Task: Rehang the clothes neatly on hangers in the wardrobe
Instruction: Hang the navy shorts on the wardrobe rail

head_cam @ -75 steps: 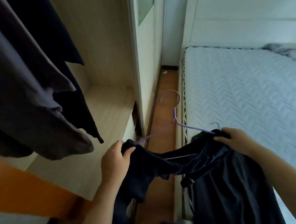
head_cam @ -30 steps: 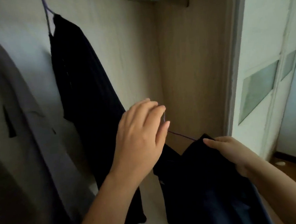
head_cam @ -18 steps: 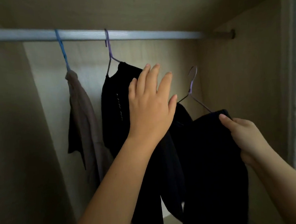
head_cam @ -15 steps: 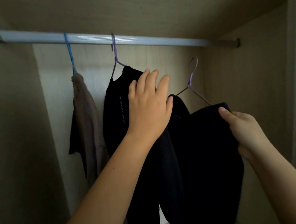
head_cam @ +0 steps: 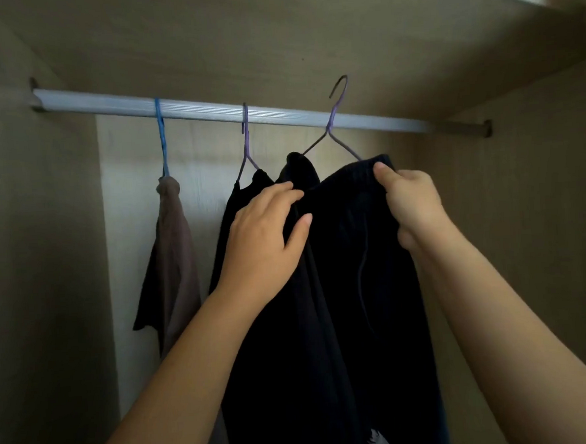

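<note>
A dark garment (head_cam: 355,252) hangs on a purple wire hanger (head_cam: 335,116) whose hook rises in front of the wardrobe rail (head_cam: 209,110); I cannot tell whether the hook rests on the rail. My right hand (head_cam: 410,201) pinches the garment's right shoulder at the hanger's end. My left hand (head_cam: 268,230) grips the dark cloth at its left side, fingers curled into the fabric. A second dark garment (head_cam: 249,197) hangs just left on another purple hanger (head_cam: 246,135), partly hidden by my left hand.
A brown garment (head_cam: 174,263) hangs on a blue hanger (head_cam: 161,137) further left on the rail. Wardrobe side walls (head_cam: 40,271) close in left and right, the top panel sits just above the rail. Rail space lies bare to the right of the held hanger.
The held hanger has risen from below the rail until its hook stands level with it. My left hand dropped from an open reach and closed on the dark cloth. My view tilted upward.
</note>
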Demonstrator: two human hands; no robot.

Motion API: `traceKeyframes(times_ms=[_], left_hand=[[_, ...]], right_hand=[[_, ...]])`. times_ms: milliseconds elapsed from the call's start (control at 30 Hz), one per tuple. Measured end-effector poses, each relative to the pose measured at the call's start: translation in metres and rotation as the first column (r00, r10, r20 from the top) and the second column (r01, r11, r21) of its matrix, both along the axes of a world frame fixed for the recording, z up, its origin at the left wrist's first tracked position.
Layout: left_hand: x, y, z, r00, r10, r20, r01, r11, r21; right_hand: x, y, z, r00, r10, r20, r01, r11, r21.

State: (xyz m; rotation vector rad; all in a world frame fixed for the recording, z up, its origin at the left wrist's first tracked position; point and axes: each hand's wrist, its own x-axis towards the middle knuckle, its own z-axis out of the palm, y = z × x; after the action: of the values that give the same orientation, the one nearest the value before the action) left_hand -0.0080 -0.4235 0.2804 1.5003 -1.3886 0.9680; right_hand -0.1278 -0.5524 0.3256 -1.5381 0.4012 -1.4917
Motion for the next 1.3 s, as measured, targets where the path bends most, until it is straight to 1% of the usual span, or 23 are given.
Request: traceKeyframes(times_ms=[67,100,133,200,367,567,700,833,1000,1100,1200,1300], left_hand=[[0.002,0.002,-0.001,1.0,-0.009,-0.02,0.009,1.0,0.006],[0.003,0.002,-0.002,0.999,-0.018,-0.032,0.019,1.0,0.008],[0.003,0.003,-0.003,0.998,-0.032,-0.046,0.032,0.999,0.008],[0.003,0.004,-0.006,0.995,-0.07,-0.077,0.071,0.997,0.011],[0.003,0.005,-0.008,0.991,-0.09,-0.096,0.094,0.995,0.034],[0.006,0.006,-0.009,0.986,-0.123,-0.113,0.121,0.992,-0.018],[0.006,0.006,-0.01,0.984,-0.137,-0.114,0.131,0.99,-0.057],[0.005,0.008,-0.011,0.981,-0.152,-0.117,0.143,0.986,-0.086],[0.005,0.012,-0.013,0.984,-0.131,-0.123,0.123,0.99,-0.066],[0.0,0.014,-0.017,0.984,-0.122,-0.133,0.117,0.992,-0.047],[-0.007,0.015,-0.025,0.984,-0.1,-0.148,0.095,0.995,-0.04],[-0.017,0.016,-0.041,0.978,-0.119,-0.17,0.115,0.993,-0.034]], right_hand=[[0.012,-0.005,0.008,0.983,-0.162,-0.084,0.153,0.982,-0.111],[0.017,-0.007,0.011,0.958,-0.251,-0.135,0.226,0.958,-0.18],[0.021,-0.009,0.013,0.929,-0.325,-0.179,0.278,0.93,-0.241],[0.028,-0.015,0.015,0.88,-0.407,-0.244,0.328,0.893,-0.307],[0.038,-0.027,0.018,0.818,-0.497,-0.289,0.389,0.849,-0.357],[0.031,-0.031,0.021,0.763,-0.568,-0.31,0.42,0.799,-0.43],[0.034,-0.037,0.007,0.746,-0.554,-0.369,0.388,0.812,-0.435],[0.037,-0.041,-0.003,0.777,-0.489,-0.396,0.358,0.861,-0.361],[0.032,-0.043,-0.015,0.834,-0.389,-0.39,0.284,0.911,-0.3],[0.026,-0.04,-0.029,0.871,-0.341,-0.353,0.247,0.926,-0.285],[0.016,-0.033,-0.047,0.886,-0.329,-0.327,0.247,0.931,-0.268],[0.003,-0.023,-0.071,0.896,-0.29,-0.336,0.219,0.947,-0.235]])
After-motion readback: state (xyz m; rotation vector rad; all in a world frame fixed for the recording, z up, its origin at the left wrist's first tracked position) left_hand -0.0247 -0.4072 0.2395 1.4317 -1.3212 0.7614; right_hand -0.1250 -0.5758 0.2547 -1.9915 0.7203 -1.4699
